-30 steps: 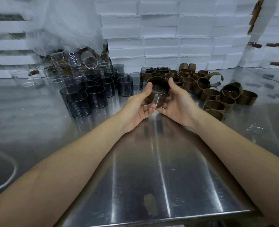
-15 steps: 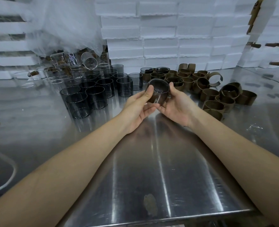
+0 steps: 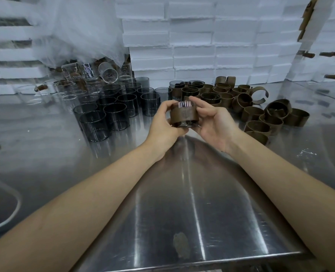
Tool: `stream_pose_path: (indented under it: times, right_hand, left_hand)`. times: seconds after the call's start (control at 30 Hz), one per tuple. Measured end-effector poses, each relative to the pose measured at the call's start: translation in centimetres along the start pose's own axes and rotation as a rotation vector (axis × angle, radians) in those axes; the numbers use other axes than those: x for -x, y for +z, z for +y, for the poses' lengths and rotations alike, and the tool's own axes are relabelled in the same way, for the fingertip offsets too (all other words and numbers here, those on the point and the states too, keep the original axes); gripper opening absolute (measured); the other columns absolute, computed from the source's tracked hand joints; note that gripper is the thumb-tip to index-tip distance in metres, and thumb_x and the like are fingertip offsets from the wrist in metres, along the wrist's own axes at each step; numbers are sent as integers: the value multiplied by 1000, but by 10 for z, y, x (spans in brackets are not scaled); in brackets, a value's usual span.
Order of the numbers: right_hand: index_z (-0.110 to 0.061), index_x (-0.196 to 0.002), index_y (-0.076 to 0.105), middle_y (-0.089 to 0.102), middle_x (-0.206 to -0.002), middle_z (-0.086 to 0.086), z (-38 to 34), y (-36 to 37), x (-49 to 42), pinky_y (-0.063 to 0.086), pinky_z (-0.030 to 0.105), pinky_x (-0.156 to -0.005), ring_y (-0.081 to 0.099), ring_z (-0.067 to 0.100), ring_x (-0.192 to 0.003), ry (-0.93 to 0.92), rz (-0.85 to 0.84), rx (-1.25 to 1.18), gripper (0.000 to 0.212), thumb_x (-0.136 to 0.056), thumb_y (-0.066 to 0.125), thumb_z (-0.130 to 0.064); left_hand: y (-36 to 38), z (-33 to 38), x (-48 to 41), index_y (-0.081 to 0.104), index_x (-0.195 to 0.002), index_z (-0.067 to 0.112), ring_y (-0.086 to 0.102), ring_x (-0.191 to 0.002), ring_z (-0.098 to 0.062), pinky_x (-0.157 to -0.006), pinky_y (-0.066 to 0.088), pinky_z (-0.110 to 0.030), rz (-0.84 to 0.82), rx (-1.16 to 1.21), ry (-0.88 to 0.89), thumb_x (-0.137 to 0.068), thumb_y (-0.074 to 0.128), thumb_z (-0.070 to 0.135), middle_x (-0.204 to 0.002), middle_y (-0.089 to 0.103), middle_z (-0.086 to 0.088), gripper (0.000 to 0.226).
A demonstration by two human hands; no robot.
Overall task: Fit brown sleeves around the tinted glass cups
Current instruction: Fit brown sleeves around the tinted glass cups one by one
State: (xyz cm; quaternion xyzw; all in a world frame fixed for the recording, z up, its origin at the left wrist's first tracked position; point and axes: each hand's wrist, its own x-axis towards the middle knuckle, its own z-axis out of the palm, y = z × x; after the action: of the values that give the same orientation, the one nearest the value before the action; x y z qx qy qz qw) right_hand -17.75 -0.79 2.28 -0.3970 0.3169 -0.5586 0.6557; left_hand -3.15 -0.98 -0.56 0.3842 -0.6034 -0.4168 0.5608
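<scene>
While held, a tinted round glass cup [image 3: 184,104] wears a brown ring-shaped sleeve [image 3: 184,115].
The left hand [image 3: 162,125] and right hand [image 3: 214,122] grasp it above a shiny steel table [image 3: 182,195].

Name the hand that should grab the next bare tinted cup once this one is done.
Left. The left hand sits on the side where the bare tinted cups stand, while the right hand is nearer the loose brown sleeves. Both grip the sleeved cup.
</scene>
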Motion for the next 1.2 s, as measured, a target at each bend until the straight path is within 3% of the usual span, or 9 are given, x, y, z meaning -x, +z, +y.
stream_pose_path:
  times: [0.2,0.33,0.5,0.67,0.73,0.8,0.87,1.0,1.2]
  right_hand:
    - [-14,-132,55,58,-133,12,1,-1,0,42,41,-108,52,25,-126,9,-16,24,47,-91,35,-2]
    - [-19,-127,56,64,-115,5,5,0,-2,50,35,-94,61,17,-105,-73,-39,260,37,-92,57,-9]
    - [-14,-104,58,63,-111,8,14,2,0,51,43,-96,63,26,-105,-179,190,630,37,-76,81,-20]
    - [-22,-80,50,46,-107,0,14,-2,-2,38,4,-77,50,5,-89,-436,340,1095,42,-64,89,-22]
    - [-20,-80,51,41,-106,-3,12,-6,-2,33,-1,-73,45,-1,-84,-463,363,1130,41,-64,88,-19]
    - [-23,-80,52,44,-109,-3,9,-10,-2,34,6,-80,47,3,-91,-450,363,1147,36,-68,86,-17]
    - [-22,-88,58,50,-115,-2,9,-13,-1,37,15,-88,49,9,-103,-450,349,1164,31,-72,83,-12]
    - [-15,-108,63,50,-121,0,9,-12,0,30,2,-94,43,6,-111,-625,357,1205,39,-76,66,7]
    - [-28,-81,63,65,-80,-9,13,-5,1,51,20,-71,61,2,-75,-551,258,1140,35,-86,48,4]
  left_hand:
    - [1,4,3,52,-105,28,64,-85,2,-75,54,-18,5,0,13,-68,70,-22,-108,58,15,65]
    - [2,7,4,52,-114,22,63,-89,-6,-77,55,-19,5,9,-1,-69,71,-21,-112,57,9,65]
    - [1,5,0,50,-136,20,65,-101,-22,-69,54,-24,-3,-108,-66,-71,61,-26,-131,55,-5,80]
    - [-5,0,-6,56,-133,14,57,-111,-15,-81,40,-3,9,-505,21,-76,61,-16,-126,56,-3,64]
    - [-12,-1,-7,60,-129,16,51,-120,-18,-99,30,-16,42,-755,76,-78,61,-9,-128,55,0,57]
    - [-17,-4,-9,61,-126,19,38,-132,-20,-97,16,-23,119,-950,130,-80,62,0,-138,48,0,50]
    - [-21,-3,-10,60,-127,21,22,-140,-23,-102,16,-34,223,-1040,131,-82,63,7,-150,32,-4,47]
    - [-37,-2,-13,51,-132,15,8,-145,-31,-106,19,-47,327,-1203,26,-84,63,14,-158,11,-13,49]
    - [-45,-2,-14,44,-133,8,21,-138,-37,-106,21,-47,324,-1316,-77,-87,60,22,-155,14,-17,50]
